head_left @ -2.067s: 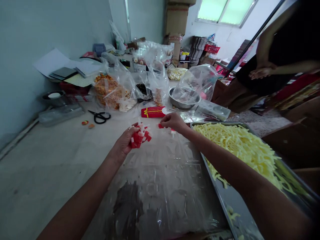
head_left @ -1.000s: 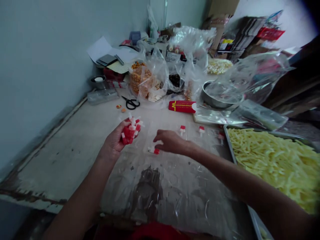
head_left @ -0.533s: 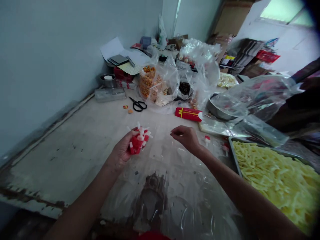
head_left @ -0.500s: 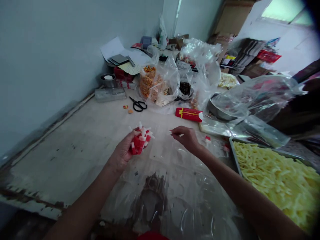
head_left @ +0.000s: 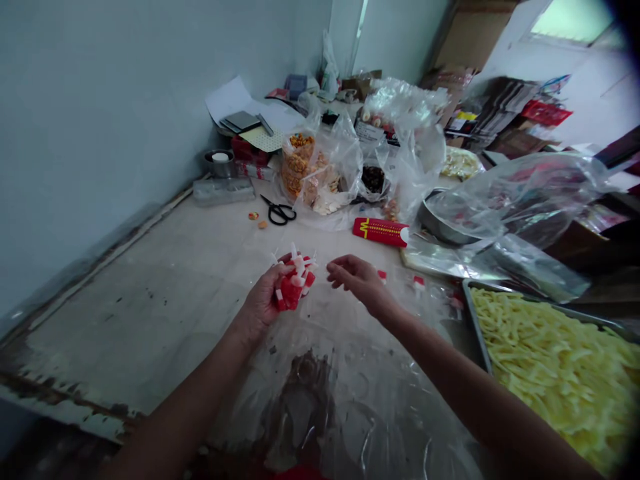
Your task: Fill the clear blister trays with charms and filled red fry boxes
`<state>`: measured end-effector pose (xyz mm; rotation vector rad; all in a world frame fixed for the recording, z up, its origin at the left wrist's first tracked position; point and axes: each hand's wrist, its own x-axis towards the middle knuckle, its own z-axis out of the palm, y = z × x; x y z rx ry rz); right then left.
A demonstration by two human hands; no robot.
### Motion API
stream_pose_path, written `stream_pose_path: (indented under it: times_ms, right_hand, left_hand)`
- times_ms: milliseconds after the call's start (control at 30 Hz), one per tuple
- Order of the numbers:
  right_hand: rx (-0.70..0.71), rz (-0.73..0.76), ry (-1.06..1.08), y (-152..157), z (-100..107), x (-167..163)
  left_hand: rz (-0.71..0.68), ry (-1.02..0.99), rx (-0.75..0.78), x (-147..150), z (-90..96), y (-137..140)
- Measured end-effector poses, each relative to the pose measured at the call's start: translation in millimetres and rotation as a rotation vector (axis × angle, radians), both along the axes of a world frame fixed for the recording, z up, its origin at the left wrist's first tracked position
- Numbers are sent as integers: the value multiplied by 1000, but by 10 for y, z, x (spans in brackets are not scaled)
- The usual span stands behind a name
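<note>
In my left hand (head_left: 267, 293) is a bunch of small red-and-white plastic pieces (head_left: 293, 287) with thin white tips sticking out; the fingers are closed around it above the table. My right hand (head_left: 350, 277) is just to the right of the bunch, not touching it. Its fingers are loosely bent and a little apart, and I see nothing between them. One red-and-white piece (head_left: 383, 275) lies behind my right wrist, and another red-and-white piece (head_left: 419, 283) lies further right on the table.
Black scissors (head_left: 281, 213) and a red packet (head_left: 380, 231) lie beyond my hands. Behind them are clear bags of snacks (head_left: 303, 167). At the right stand a metal bowl (head_left: 440, 223) and a tray (head_left: 473, 320) of pale yellow strips. Clear plastic sheeting (head_left: 370, 407) covers the near table.
My right hand has moved slightly left, closer to the bunch, and its pinched fingers have loosened. A red-and-white piece now shows behind its wrist. The view has shifted a little.
</note>
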<state>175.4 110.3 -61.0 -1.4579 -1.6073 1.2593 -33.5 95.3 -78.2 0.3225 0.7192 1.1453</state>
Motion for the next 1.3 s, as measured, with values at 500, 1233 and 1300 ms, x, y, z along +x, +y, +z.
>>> stream_pose_path:
  times_ms: [500, 1233, 1300]
  right_hand:
    - [400, 201, -1067, 650, 142, -514]
    - [-26, 122, 58, 331, 24, -1056]
    - [-55, 35, 193, 288, -13, -1119]
  left_hand:
    - [161, 153, -70, -828, 29, 31]
    - [118, 89, -29, -714, -32, -2]
    - [81, 94, 11, -644, -39, -25]
